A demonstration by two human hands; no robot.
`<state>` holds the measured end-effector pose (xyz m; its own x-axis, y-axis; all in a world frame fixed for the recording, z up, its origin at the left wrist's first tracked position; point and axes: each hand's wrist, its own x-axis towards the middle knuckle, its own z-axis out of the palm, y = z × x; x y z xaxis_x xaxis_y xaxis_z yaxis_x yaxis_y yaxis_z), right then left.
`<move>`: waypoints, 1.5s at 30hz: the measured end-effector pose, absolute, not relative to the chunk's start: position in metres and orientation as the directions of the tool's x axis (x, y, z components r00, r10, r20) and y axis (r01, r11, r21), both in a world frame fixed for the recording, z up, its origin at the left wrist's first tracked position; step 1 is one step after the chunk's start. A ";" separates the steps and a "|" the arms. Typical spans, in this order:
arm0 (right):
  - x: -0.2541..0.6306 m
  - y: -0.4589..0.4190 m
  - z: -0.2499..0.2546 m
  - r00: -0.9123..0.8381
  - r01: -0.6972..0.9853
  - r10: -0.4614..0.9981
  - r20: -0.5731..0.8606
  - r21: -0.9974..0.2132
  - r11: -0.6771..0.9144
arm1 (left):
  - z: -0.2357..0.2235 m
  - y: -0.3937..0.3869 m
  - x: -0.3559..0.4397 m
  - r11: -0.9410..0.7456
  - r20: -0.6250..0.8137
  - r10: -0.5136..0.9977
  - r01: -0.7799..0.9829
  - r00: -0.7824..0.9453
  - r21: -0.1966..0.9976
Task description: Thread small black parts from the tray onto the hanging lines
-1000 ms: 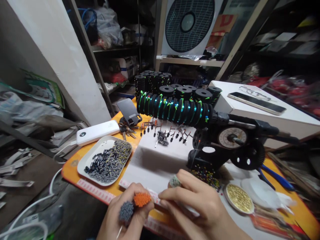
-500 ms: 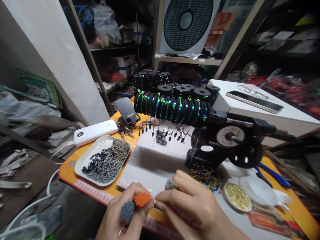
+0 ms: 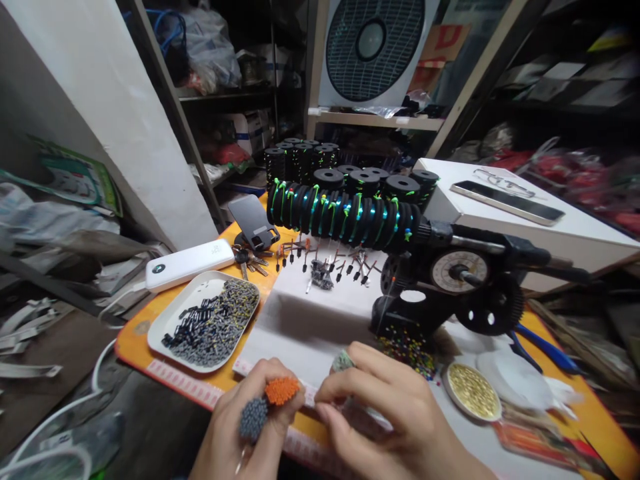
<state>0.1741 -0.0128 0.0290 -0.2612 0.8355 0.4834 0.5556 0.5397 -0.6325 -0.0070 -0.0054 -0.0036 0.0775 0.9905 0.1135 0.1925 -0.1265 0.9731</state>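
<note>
- At the table's near edge, the left hand [image 3: 253,417] closes around two bundles, one orange-tipped bundle [image 3: 281,391] and one gray-tipped bundle [image 3: 254,419], their ends side by side.
- Just beside it, the right hand [image 3: 395,407] holds one pale green lump [image 3: 343,361] under its curled fingers; thumb and forefinger come narrowly together, though whether they pinch anything I cannot tell.
- Beyond both hands, one white board [image 3: 285,350] gives a broad flat stretch up to one black machine [image 3: 453,237].
- Left of the board, one tray [image 3: 187,291] of small parts sits near the table's [image 3: 134,333] left edge.
- Right of the right hand, one dish [image 3: 451,393] of gold pieces and one pair of blue-handled pliers [image 3: 547,350].
</note>
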 end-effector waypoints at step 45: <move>0.172 -0.007 0.019 -0.001 0.448 0.892 0.453 -0.797 0.405 | -0.001 0.000 0.015 0.108 -0.090 0.944 -0.041 0.319 0.993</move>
